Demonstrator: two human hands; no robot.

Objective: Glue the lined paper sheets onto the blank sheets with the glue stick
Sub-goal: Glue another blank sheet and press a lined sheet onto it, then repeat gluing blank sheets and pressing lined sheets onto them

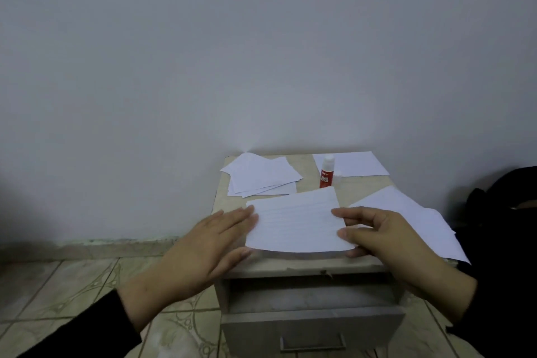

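Lined sheet (296, 224): white, faint ruled lines, held at the front middle of the table (305, 266), its near edge lifted a little above the top and casting a shadow there.

Right hand (386, 237): grips the sheet's right edge, thumb on top, fingers (356, 253) curled beneath, clamped on the paper.

Left hand (209, 244): flat, fingers straight and together, fingertips touching the sheet's left edge; thumb spread toward the near corner.

Glue stick (326, 173): red body with a white top, upright at the back middle of the table, just behind the lined sheet. A small white cap (338, 177) sits just beside it on the right.

Paper stack, back left (260, 176): several white sheets, fanned and overlapping (ruling not discernible).

Single sheet, back right (357, 163): white, flat, behind the glue stick.

Sheets, right side (412, 218): white, overlapping, partly under the right hand, one corner hanging over the table's front right edge.

Drawer (312, 320): below the tabletop, pulled partly out, metal handle on its front.

Surroundings: plain pale wall (261, 52); patterned floor tiles (72, 285); dark sleeves on both forearms.
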